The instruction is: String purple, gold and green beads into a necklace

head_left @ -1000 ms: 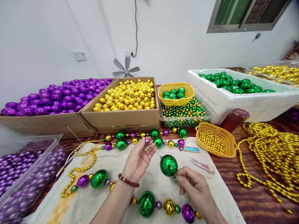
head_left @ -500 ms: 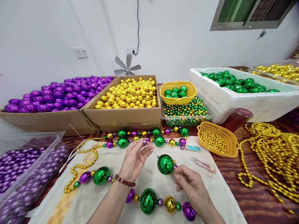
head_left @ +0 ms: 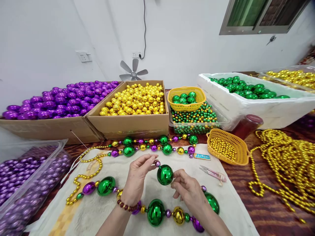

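Note:
My left hand (head_left: 140, 175), wearing a dark red bead bracelet (head_left: 126, 206), is closed in a pinch beside a small purple bead (head_left: 157, 164). The thin thread between its fingertips is mostly hidden. Right against that bead hangs a large shiny green bead (head_left: 165, 175), lifted above the cloth. Curled fingers of my right hand (head_left: 188, 190) touch its right side. Below the hands, a strand of large beads (head_left: 156, 212) in green, gold and purple curves across the white cloth (head_left: 93, 213), partly covered by both forearms.
Thread snips (head_left: 213, 173) lie at the cloth's right edge, near a blue label (head_left: 202, 156). Behind is a finished-looking bead strand (head_left: 128, 150). Boxes of purple (head_left: 49, 127) and gold beads (head_left: 130, 126), a yellow basket (head_left: 242, 154) and gold bead chains (head_left: 283, 164) surround the cloth.
The small purple bead has slid along the thread from my left fingertips to the green bead. The green bead and my right hand have moved left, closer to my left hand.

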The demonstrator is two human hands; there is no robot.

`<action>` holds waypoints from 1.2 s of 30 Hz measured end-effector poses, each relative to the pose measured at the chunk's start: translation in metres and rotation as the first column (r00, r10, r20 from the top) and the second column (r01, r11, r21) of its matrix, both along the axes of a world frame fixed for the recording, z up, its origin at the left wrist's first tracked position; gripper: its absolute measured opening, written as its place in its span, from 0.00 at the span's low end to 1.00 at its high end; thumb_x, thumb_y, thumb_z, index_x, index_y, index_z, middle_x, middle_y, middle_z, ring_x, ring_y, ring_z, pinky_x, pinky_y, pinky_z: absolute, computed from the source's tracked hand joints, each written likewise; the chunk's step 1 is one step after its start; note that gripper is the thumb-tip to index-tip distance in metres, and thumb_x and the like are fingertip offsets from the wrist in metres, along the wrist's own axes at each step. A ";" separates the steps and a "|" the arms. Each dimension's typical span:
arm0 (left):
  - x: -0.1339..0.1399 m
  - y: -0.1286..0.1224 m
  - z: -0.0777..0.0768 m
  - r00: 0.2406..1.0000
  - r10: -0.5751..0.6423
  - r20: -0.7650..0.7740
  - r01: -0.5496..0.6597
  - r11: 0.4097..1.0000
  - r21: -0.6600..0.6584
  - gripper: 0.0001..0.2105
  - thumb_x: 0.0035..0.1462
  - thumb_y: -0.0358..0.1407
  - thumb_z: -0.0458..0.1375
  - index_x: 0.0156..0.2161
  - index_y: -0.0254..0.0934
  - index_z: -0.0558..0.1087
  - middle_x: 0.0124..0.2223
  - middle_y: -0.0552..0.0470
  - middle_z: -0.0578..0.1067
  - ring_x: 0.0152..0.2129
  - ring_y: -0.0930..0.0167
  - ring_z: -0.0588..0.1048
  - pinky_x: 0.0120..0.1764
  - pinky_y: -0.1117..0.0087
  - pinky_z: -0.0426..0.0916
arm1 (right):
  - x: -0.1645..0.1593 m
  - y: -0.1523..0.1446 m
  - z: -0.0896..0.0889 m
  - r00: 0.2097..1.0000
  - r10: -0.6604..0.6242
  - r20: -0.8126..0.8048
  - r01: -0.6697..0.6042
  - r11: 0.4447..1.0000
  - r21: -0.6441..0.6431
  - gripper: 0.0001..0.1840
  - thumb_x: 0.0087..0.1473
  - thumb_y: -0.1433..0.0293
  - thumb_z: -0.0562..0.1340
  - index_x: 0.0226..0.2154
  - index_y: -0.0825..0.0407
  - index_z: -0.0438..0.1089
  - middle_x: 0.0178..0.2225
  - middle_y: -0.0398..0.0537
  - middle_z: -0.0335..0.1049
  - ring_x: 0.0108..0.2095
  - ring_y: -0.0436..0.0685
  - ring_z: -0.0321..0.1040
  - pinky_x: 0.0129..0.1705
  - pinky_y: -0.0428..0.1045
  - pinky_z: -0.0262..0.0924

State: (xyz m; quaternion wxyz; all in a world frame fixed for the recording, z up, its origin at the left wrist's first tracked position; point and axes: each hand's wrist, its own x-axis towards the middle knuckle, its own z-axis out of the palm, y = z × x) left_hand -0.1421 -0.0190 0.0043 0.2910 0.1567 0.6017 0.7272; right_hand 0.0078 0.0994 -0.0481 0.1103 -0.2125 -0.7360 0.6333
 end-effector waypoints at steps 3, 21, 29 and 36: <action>-0.001 -0.001 -0.002 0.981 0.023 -0.190 -0.031 0.999 -0.037 0.09 0.55 0.38 0.62 0.38 0.36 0.79 0.30 0.51 0.75 0.27 0.73 0.71 0.34 0.74 0.66 | 0.000 0.006 0.003 0.995 0.052 0.079 -0.062 0.990 0.125 0.07 0.58 0.71 0.54 0.36 0.49 0.67 0.31 0.42 0.73 0.23 0.52 0.73 0.22 0.43 0.58; -0.042 0.029 0.067 0.809 -0.002 -0.587 -0.040 0.997 -0.059 0.10 0.57 0.40 0.59 0.39 0.38 0.80 0.36 0.48 0.79 0.34 0.66 0.75 0.38 0.70 0.68 | -0.032 0.009 0.028 0.989 0.098 -0.109 -0.071 0.972 0.226 0.14 0.67 0.64 0.48 0.34 0.48 0.63 0.24 0.38 0.70 0.19 0.48 0.66 0.25 0.42 0.55; -0.168 0.165 0.108 0.320 -0.499 -0.805 -0.309 0.749 -0.587 0.08 0.59 0.35 0.57 0.40 0.35 0.76 0.42 0.45 0.77 0.41 0.64 0.75 0.47 0.62 0.67 | -0.036 0.004 0.040 0.966 0.017 -0.259 -0.039 0.996 -0.078 0.20 0.65 0.53 0.48 0.34 0.51 0.61 0.18 0.37 0.61 0.16 0.47 0.60 0.19 0.42 0.51; -0.193 0.214 0.093 0.383 -0.686 -0.619 -0.293 0.545 -0.785 0.15 0.61 0.39 0.56 0.52 0.35 0.69 0.52 0.44 0.71 0.44 0.65 0.73 0.45 0.57 0.71 | -0.018 0.008 0.078 0.942 -0.129 -0.310 0.019 0.942 -0.336 0.21 0.60 0.49 0.55 0.33 0.51 0.64 0.17 0.39 0.64 0.13 0.46 0.58 0.16 0.41 0.47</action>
